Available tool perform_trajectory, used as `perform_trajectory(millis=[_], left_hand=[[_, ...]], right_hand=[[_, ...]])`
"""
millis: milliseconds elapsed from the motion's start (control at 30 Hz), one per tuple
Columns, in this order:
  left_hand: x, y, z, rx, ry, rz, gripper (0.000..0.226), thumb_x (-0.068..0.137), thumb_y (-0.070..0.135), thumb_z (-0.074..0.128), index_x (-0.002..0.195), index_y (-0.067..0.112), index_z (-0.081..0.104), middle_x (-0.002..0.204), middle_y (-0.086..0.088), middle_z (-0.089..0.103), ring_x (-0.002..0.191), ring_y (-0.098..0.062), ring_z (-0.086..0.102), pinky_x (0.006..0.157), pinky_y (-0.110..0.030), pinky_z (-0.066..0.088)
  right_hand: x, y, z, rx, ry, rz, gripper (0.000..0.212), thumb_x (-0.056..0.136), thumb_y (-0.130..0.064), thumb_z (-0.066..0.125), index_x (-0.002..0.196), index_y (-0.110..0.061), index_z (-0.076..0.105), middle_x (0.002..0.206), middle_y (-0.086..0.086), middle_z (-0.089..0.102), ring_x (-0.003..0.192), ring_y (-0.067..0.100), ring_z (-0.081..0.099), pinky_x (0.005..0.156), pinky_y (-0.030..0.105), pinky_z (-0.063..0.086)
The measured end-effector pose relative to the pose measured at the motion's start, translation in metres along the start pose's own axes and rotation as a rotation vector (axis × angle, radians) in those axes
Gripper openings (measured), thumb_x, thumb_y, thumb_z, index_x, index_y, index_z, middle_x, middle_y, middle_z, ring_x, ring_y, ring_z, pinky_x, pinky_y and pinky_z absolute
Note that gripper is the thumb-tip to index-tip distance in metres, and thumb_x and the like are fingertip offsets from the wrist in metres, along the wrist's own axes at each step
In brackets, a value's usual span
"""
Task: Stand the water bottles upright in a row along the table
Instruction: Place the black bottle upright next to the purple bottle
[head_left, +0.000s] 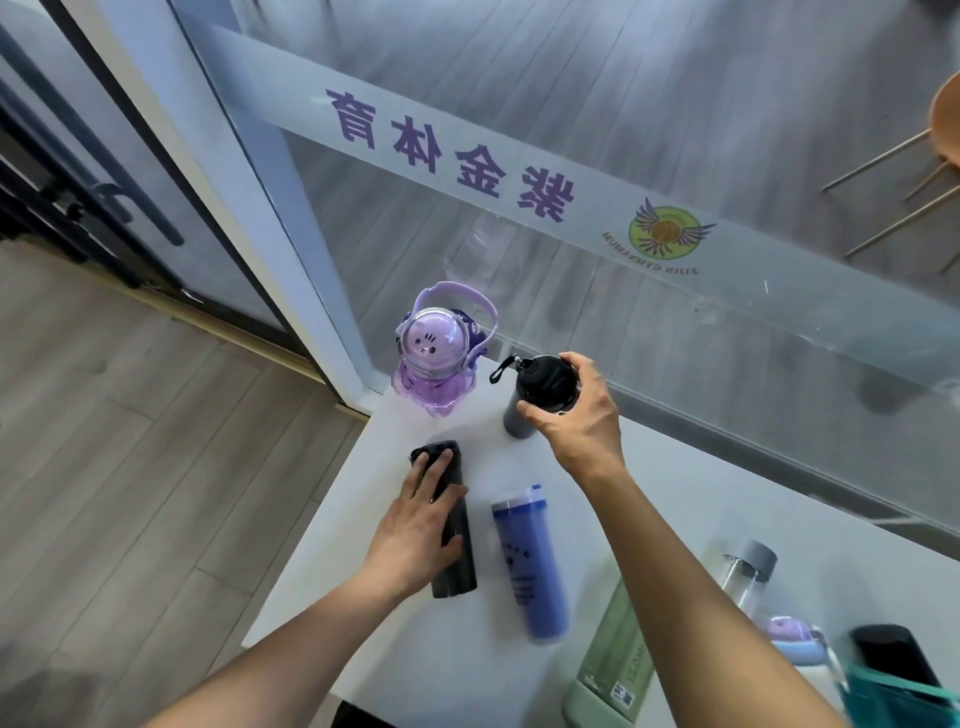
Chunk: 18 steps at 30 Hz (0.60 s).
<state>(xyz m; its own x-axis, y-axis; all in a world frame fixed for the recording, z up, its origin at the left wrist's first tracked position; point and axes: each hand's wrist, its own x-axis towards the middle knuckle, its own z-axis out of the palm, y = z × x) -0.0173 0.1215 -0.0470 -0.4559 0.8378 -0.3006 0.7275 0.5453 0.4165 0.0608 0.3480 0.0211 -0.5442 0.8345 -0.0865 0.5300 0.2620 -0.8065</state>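
Note:
A purple bear-shaped bottle (435, 364) with a domed lid stands upright at the far left corner of the white table (374, 613). Right of it a grey bottle with a black cap (537, 397) stands upright, and my right hand (576, 415) grips its cap from above. A black bottle (457, 540) lies on its side near the left edge, with my left hand (421, 525) wrapped over it. Beside that lies a blue bottle (527, 564). Further right lie a pale green bottle (610, 660) and a clear bottle with a grey cap (750, 574).
A glass wall with a frosted band of purple lettering (452, 156) runs along the table's far edge. At the lower right are a small pastel bottle (795, 642), a black bottle end (893, 662) and something teal (883, 701). Wood floor (130, 441) lies left of the table.

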Motion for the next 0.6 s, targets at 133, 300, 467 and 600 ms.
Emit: perform_trajectory(millis=[133, 300, 467, 600], left_hand=[[0.001, 0.001, -0.001, 0.013, -0.011, 0.002, 0.058, 0.080, 0.042, 0.066, 0.132, 0.036, 0.042, 0.163, 0.010, 0.000, 0.150, -0.020, -0.008, 0.108, -0.041, 0.040], [0.002, 0.004, -0.004, 0.061, -0.030, 0.002, 0.058, 0.081, 0.042, 0.065, 0.134, 0.035, 0.042, 0.164, 0.006, 0.001, 0.151, -0.025, -0.004, 0.109, -0.042, 0.038], [-0.001, 0.009, -0.006, 0.104, -0.035, -0.001, 0.058, 0.083, 0.043, 0.062, 0.136, 0.032, 0.043, 0.165, 0.003, 0.001, 0.151, -0.027, -0.002, 0.107, -0.042, 0.039], [-0.001, 0.011, -0.007, 0.131, -0.046, -0.004, 0.058, 0.084, 0.042, 0.063, 0.137, 0.031, 0.043, 0.165, 0.000, 0.002, 0.151, -0.029, 0.000, 0.108, -0.043, 0.039]], right_hand=[[0.000, -0.001, 0.001, -0.007, -0.005, 0.014, 0.073, 0.064, -0.033, 0.089, 0.125, -0.034, 0.050, 0.117, -0.009, 0.060, 0.104, 0.009, 0.057, 0.086, 0.014, 0.039], [-0.012, 0.007, -0.004, 0.005, -0.045, 0.099, 0.090, 0.064, -0.032, 0.092, 0.140, -0.028, 0.042, 0.131, -0.008, 0.056, 0.115, 0.008, 0.054, 0.100, 0.023, 0.043], [-0.044, 0.030, 0.001, -0.185, -0.201, 0.330, 0.086, 0.071, -0.047, 0.083, 0.142, -0.026, 0.039, 0.133, 0.008, 0.052, 0.125, 0.024, 0.052, 0.104, 0.042, 0.044], [-0.069, 0.037, 0.023, -0.418, -0.363, 0.428, 0.091, 0.067, -0.061, 0.076, 0.141, -0.023, 0.040, 0.134, 0.006, 0.052, 0.126, 0.030, 0.051, 0.103, 0.041, 0.042]])
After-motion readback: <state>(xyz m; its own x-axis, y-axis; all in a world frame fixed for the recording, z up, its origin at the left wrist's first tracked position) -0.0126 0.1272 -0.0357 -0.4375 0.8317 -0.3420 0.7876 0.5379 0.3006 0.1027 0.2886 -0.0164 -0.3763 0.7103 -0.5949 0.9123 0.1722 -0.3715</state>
